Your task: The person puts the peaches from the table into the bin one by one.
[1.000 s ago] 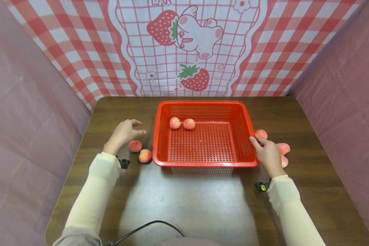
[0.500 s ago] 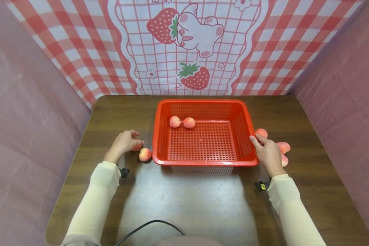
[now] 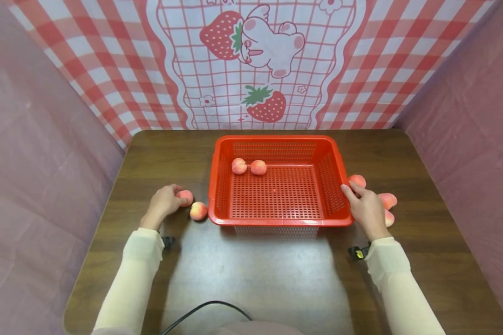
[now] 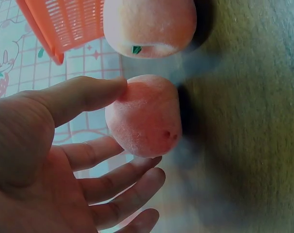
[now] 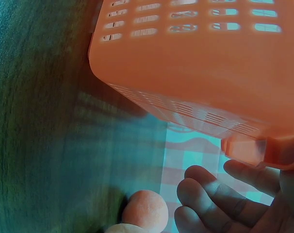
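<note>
My left hand (image 3: 163,203) is at a pinkish peach (image 3: 185,198) left of the basket. In the left wrist view its thumb (image 4: 89,94) and index finger touch opposite sides of that peach (image 4: 146,116), while the other fingers spread below. A second, yellower peach (image 3: 199,211) sits close by, beside the red plastic basket (image 3: 276,223). My right hand (image 3: 366,209) grips the basket's right rim, thumb on top and fingers beneath. Inside the basket, near its back left corner, lie two peaches, one left (image 3: 239,166) and one right (image 3: 258,167).
Right of the basket, beyond the right hand, are more peaches: one by the rim (image 3: 357,181), one farther right (image 3: 387,200), and one partly hidden (image 3: 389,217). A black cable (image 3: 209,302) crosses the front of the wooden table (image 3: 436,260). A checked cloth (image 3: 360,93) hangs behind.
My left hand has come down toward the front from above the peach, and its thumb and finger have closed on it. The right hand stays on the basket rim.
</note>
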The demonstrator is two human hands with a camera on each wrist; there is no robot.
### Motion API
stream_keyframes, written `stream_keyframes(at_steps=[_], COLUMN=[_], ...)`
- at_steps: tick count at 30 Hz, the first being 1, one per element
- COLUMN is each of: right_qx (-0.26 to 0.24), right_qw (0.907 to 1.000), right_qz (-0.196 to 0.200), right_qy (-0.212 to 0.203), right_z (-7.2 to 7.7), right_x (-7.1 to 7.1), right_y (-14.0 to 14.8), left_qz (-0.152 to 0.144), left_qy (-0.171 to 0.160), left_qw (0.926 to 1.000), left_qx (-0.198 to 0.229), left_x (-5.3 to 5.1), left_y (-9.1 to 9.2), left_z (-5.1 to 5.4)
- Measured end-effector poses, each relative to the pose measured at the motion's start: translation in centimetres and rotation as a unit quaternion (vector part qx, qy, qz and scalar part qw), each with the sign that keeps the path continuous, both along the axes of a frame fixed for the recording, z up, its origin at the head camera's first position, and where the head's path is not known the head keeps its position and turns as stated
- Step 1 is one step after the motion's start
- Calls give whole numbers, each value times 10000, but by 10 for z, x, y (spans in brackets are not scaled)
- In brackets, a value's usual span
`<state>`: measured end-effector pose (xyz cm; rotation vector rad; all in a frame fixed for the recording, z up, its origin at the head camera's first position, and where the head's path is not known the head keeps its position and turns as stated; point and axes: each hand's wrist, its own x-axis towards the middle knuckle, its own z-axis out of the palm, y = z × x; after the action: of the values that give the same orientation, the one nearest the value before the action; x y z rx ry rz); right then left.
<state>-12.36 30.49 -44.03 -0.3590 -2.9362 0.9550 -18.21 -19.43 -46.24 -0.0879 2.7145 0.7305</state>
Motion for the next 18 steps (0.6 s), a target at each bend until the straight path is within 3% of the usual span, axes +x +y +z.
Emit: stream_keyframes(at_steps=[9, 18], right_qx=[3, 12], right_qw=[9997, 9999], right_qz=[71, 31], right_qy=[232, 111], right_z=[-4, -2], right_x=[0, 0], right_y=[-1, 0], left_qz=[197, 131], left_qy=[-114, -49], left_qw=[9997, 9999], left_qx=[23, 56], left_x=[2, 1], left_y=[-3, -3], left_z=[-1, -3])
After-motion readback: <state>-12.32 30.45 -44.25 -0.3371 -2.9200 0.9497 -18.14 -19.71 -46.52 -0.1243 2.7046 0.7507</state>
